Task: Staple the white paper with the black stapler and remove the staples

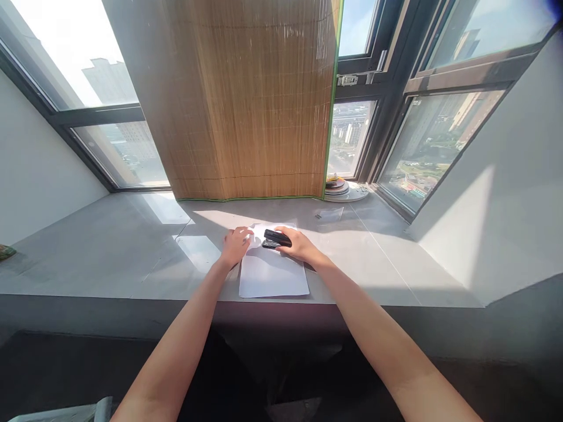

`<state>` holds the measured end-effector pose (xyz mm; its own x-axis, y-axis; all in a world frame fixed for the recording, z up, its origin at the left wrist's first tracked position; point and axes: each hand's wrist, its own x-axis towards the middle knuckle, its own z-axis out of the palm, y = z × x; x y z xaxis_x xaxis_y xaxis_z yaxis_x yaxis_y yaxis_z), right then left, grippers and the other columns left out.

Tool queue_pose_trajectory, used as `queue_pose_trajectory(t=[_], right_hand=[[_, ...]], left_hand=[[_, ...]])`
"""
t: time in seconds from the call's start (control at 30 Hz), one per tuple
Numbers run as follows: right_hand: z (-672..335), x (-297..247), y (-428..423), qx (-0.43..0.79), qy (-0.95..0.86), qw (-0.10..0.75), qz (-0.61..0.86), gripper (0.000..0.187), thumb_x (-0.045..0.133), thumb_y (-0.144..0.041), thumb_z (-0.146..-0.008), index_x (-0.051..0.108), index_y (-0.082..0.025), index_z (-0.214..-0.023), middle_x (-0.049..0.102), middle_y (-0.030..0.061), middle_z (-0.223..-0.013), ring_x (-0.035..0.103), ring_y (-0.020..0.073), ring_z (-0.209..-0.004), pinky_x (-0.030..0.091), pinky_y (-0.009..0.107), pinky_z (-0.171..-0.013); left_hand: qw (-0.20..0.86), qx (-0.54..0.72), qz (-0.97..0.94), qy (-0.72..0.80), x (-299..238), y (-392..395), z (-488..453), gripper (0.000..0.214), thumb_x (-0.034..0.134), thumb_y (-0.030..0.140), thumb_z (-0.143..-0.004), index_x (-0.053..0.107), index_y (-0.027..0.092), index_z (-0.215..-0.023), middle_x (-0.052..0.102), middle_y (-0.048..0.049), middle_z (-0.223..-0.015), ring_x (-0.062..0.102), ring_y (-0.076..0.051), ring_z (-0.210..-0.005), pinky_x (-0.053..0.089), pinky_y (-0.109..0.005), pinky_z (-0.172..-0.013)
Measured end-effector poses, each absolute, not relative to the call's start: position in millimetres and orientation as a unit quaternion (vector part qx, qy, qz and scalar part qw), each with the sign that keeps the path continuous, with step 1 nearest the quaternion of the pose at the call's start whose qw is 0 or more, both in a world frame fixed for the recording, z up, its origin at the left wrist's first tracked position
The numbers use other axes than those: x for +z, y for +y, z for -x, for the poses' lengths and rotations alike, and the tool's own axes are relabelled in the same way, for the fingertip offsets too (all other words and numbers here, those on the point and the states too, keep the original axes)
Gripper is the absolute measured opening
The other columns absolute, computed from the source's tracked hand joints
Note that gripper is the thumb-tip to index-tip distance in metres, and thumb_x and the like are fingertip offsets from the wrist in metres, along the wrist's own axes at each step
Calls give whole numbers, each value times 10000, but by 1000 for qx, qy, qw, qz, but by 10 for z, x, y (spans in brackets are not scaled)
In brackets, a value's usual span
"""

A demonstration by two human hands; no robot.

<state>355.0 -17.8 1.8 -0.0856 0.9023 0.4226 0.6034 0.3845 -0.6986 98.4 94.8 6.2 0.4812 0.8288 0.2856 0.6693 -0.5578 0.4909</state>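
Note:
White paper (pixel 273 275) lies on the pale window sill, its near edge close to the sill's front. Over its upper part, my right hand (pixel 299 245) is closed around a black stapler (pixel 276 238). The stapler's jaws point left and stand apart, with the lower arm visible above the paper. My left hand (pixel 236 245) rests at the paper's upper left edge, fingers bent towards the sheet and slightly apart. Whether those fingertips grip the edge or only touch it is hard to make out.
Behind the paper hangs a brown bamboo blind (pixel 255 117) with green edging. A stack of plates (pixel 341 189) stands in the right window corner. Nearer lies a small clear plastic bag (pixel 331 214). A patterned object (pixel 6 252) sits at the far left.

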Motion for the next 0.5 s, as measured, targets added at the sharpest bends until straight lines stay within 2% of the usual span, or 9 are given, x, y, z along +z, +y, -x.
queue_pose_trajectory(t=[0.07, 0.13, 0.3, 0.4, 0.5], right_hand=[[-3546, 30, -197, 150, -715, 429, 531, 514, 736, -191, -810, 704, -301, -1311, 765, 45, -1257, 717, 277, -1128, 544, 445, -1043], [-3573, 45, -214, 119, -696, 452, 544, 464, 684, -146, -806, 746, -300, -1239, 782, 40, -1220, 725, 291, -1124, 545, 483, -1062], [-3824, 33, -235, 20, -563, 536, 628, 452, 596, -142, -820, 741, -256, -1233, 763, 93, -1226, 702, 317, -1147, 540, 548, -1079], [-3998, -23, -246, -2, -477, 536, 697, 427, 586, -137, -785, 745, -228, -1171, 773, 132, -1152, 702, 347, -1120, 535, 559, -1050], [-4085, -77, -248, 7, -430, 526, 733, 390, 618, -176, -755, 754, -239, -1115, 795, 125, -1084, 729, 355, -1042, 553, 549, -993]], left_hand=[[114, 218, -847, 472, -16, 983, -978, 348, 556, 386, -1006, 718, 332, -1309, 545, -154, -1580, 396, -442, -1490, 287, -716, -1153], [97, 178, -853, 481, -75, 1003, -973, 403, 526, 415, -1028, 660, 363, -1404, 489, -166, -1623, 316, -436, -1554, 238, -747, -1166], [111, 159, -863, 467, -89, 1026, -952, 408, 462, 361, -1058, 633, 324, -1426, 490, -166, -1632, 366, -380, -1549, 202, -740, -1201], [133, 189, -857, 461, -73, 1030, -928, 350, 547, 336, -1025, 687, 318, -1346, 554, -130, -1596, 389, -383, -1547, 231, -714, -1213], [153, 223, -848, 456, -84, 1042, -901, 330, 630, 355, -991, 718, 315, -1307, 636, -110, -1523, 407, -383, -1544, 262, -676, -1225]])
